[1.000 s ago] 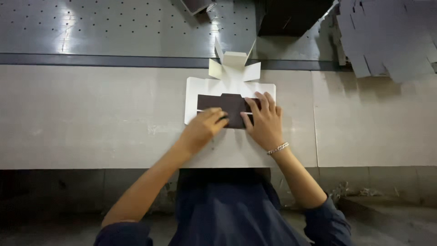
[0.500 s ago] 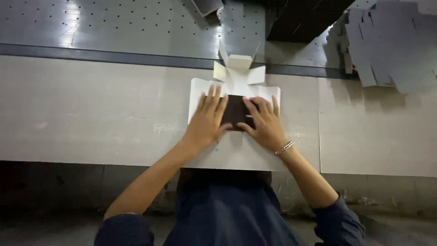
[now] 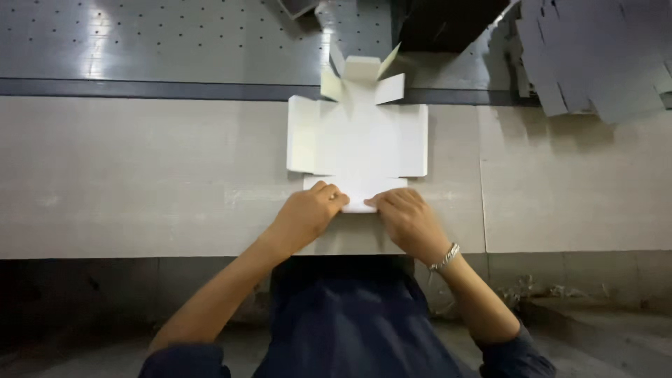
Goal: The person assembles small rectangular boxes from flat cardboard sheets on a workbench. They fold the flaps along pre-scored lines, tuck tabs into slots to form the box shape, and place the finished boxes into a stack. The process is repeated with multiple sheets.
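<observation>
A pale, scuffed worktop (image 3: pixel 126 175) runs across the room, with a dark groove dividing it from a grey perforated metal panel (image 3: pixel 175 42) that catches a glare of overhead light. Grey cardboard sheets (image 3: pixel 595 56) are stacked at the far right, and the floor (image 3: pixel 595 336) below is dim and littered.

Single view, head-mounted. Looks steeply down and forward over the person's torso onto the pale bench (image 3: pixel 140 175), near range. Both forearms enter from the bottom edge. Far side of frame reaches a grey perforated surface (image 3: pixel 175 42). No second view.
</observation>
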